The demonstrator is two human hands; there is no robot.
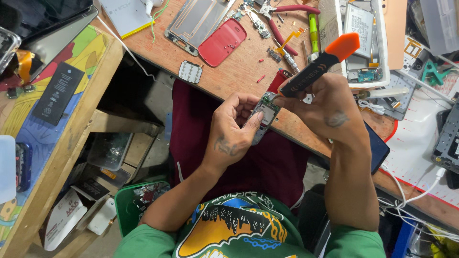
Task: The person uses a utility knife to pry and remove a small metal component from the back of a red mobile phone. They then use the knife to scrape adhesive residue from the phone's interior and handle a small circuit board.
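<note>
Near the middle of the frame, just off the near edge of the cluttered wooden desk (239, 71) and over the person's dark red lap, the left hand (234, 131) is cradling a small opened phone body with its green circuit board exposed (264, 116). The fingers of that hand are curling round it from the left, the thumb pressing along its lower edge and the fingertips closing over the top, so it is being pinched firmly rather than lying in a flat palm. The phone body's long axis is running on a slant, from lower left up to upper right of the frame, and its upper end is pointing straight at the right hand (325, 107). That hand is closing tight round a screwdriver with a black grip and an orange cap (320, 64), whose handle is rising toward the upper right while its tip is coming down to the phone body's upper right corner; I cannot tell whether the tip is actually seated in a screw, since the fingers are hiding the very end. So the tool and the board are lying nearly in one line, with the right hand on the upper right side and the left hand directly below and left of the work. Further up the desk, a red oval phone back cover (222, 42) and red-handled pliers (287, 16) are lying well apart from both hands.
</note>
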